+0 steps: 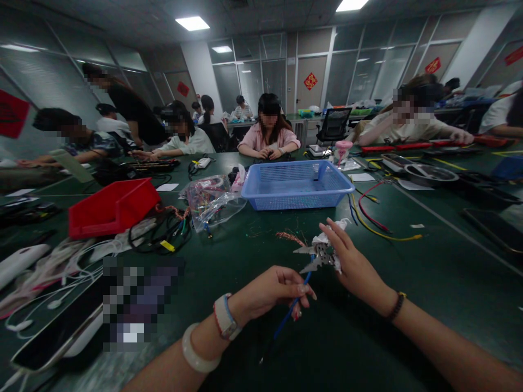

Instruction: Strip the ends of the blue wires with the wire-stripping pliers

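My left hand (292, 288) pinches a blue wire (281, 325) between thumb and fingers. The lower end of this wire points down toward me, and its upper part runs up into the wire strippers (322, 256). My right hand (354, 267) is closed around the strippers' handles, which look wrapped in white tissue or plastic. Their metal jaws point left, with the tips apart and the blue wire between them. Just beyond the jaws lies a bundle of bare copper strands (291, 237) on the green table.
Past my hands stands a blue mesh basket (298, 201). To the left are a red bin (114, 209), a clear bag of wires (210, 201), white earphones (53, 304) and a phone (61, 326). Loose wires (388, 235) lie at right. Several people sit around the table.
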The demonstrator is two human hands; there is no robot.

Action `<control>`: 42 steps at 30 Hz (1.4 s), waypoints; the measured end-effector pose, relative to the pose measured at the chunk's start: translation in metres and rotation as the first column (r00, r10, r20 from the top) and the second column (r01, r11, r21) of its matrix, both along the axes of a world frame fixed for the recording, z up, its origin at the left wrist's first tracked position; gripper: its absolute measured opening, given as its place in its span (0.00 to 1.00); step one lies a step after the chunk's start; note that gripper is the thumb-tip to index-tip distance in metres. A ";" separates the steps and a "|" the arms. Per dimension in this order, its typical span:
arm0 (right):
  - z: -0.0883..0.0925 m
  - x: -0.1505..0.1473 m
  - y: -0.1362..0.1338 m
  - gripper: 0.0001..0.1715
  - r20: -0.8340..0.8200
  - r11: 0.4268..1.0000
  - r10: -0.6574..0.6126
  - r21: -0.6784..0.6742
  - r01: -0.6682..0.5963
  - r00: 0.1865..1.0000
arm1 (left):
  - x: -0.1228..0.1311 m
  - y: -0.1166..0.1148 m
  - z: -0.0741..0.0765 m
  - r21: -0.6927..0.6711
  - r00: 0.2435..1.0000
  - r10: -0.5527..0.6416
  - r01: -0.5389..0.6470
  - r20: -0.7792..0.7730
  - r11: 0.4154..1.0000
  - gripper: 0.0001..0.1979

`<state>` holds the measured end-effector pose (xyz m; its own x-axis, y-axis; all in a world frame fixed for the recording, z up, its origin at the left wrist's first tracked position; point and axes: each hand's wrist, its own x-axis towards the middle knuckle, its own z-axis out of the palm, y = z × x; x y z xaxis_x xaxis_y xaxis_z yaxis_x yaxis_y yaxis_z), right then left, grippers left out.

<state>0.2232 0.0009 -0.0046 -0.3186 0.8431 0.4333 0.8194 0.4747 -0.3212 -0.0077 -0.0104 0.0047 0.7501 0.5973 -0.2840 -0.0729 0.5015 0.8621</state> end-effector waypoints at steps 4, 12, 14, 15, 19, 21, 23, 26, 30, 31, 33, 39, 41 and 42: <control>-0.003 -0.001 -0.001 0.52 -0.021 0.997 0.068 -0.037 -0.069 0.997 | 0.001 0.000 -0.002 0.027 1.000 0.001 -0.001 -0.001 1.000 0.09; -0.005 0.001 0.001 0.51 0.115 0.996 0.036 0.072 -0.045 0.993 | 0.001 0.000 0.000 0.024 1.000 -0.007 0.007 -0.004 1.000 0.10; -0.002 0.003 0.001 0.45 0.198 0.992 -0.011 0.123 -0.014 0.980 | 0.001 -0.001 0.001 0.031 1.000 -0.011 0.011 0.004 0.999 0.11; 0.000 0.003 0.001 0.41 0.239 0.990 -0.032 0.142 -0.002 0.970 | 0.001 -0.001 0.002 0.033 1.000 -0.010 0.010 0.003 0.999 0.12; 0.006 0.005 -0.001 0.29 0.348 0.979 -0.090 0.205 0.018 0.933 | 0.001 -0.001 0.003 0.015 1.000 -0.007 0.007 -0.024 1.000 0.13; 0.008 0.005 -0.001 0.27 0.368 0.974 -0.093 0.228 0.008 0.925 | 0.001 -0.001 0.003 0.012 1.000 -0.013 0.013 -0.023 1.000 0.14; 0.009 0.005 -0.001 0.24 0.373 0.971 -0.087 0.240 -0.006 0.924 | 0.001 -0.001 0.003 0.014 1.000 -0.018 0.018 -0.017 1.000 0.15; 0.009 0.006 0.000 0.18 0.363 0.972 -0.075 0.236 -0.014 0.929 | 0.001 -0.001 0.002 0.016 1.000 -0.029 0.029 -0.007 0.999 0.15; 0.010 0.007 0.001 0.14 0.339 0.981 -0.069 0.193 0.003 0.938 | 0.000 -0.001 0.000 0.022 0.999 -0.049 0.049 -0.003 0.999 0.13; 0.010 0.007 0.001 0.14 0.333 0.984 -0.061 0.180 0.001 0.941 | -0.001 0.000 0.000 0.025 0.999 -0.052 0.052 -0.008 0.998 0.12; 0.011 0.007 0.002 0.14 0.311 0.990 -0.034 0.143 -0.011 0.950 | -0.001 0.000 0.000 0.032 0.999 -0.050 0.050 -0.015 0.998 0.12; 0.013 0.009 0.004 0.14 0.163 0.996 0.072 -0.071 -0.061 0.984 | -0.002 0.002 0.001 0.060 0.999 -0.048 0.049 -0.018 0.997 0.13; 0.014 0.011 0.006 0.13 0.131 0.987 0.115 -0.123 -0.099 0.985 | -0.002 0.003 0.000 0.073 0.998 -0.055 0.056 -0.016 0.996 0.12; 0.015 0.013 0.007 0.13 0.121 0.983 0.131 -0.141 -0.113 0.984 | -0.003 0.003 0.000 0.079 0.998 -0.058 0.059 -0.016 0.995 0.12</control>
